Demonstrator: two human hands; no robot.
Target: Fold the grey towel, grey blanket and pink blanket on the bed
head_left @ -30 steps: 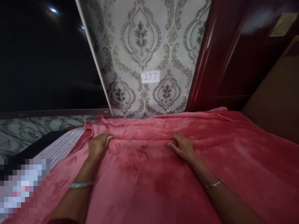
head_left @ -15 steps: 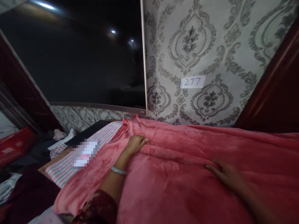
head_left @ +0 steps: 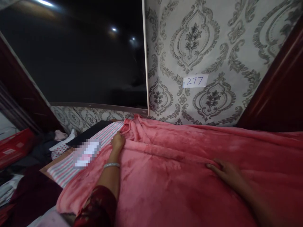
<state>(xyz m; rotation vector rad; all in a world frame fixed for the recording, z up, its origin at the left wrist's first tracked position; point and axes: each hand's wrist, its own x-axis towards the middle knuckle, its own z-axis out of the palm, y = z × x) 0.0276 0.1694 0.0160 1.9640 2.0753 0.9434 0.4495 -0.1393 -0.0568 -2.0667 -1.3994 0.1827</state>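
A plush pink-red blanket (head_left: 165, 189) spreads over the surface in front of me, with a long raised fold running across its middle. At its left part, my left hand (head_left: 118, 141) is closed on the blanket near its far-left edge. A bracelet shows on that wrist. My right hand (head_left: 226, 170) lies at the right end of the fold, its thumb on the near side and its fingers on the far side, pinching the cloth. The fingertips of both hands are partly hidden in the plush.
Under the blanket's left side is a striped cloth (head_left: 65, 171), with a blurred white item (head_left: 87, 154) on it. A flat black object (head_left: 88, 134) lies behind. A large television screen (head_left: 78, 56) and patterned wall with a "277" paper (head_left: 195, 81) stand beyond. Clothes (head_left: 33, 186) and a red box (head_left: 15, 148) are at left.
My left hand has moved left along the blanket to its far-left edge, and the cloth there is bunched into more folds. My right hand has stayed nearly in place.
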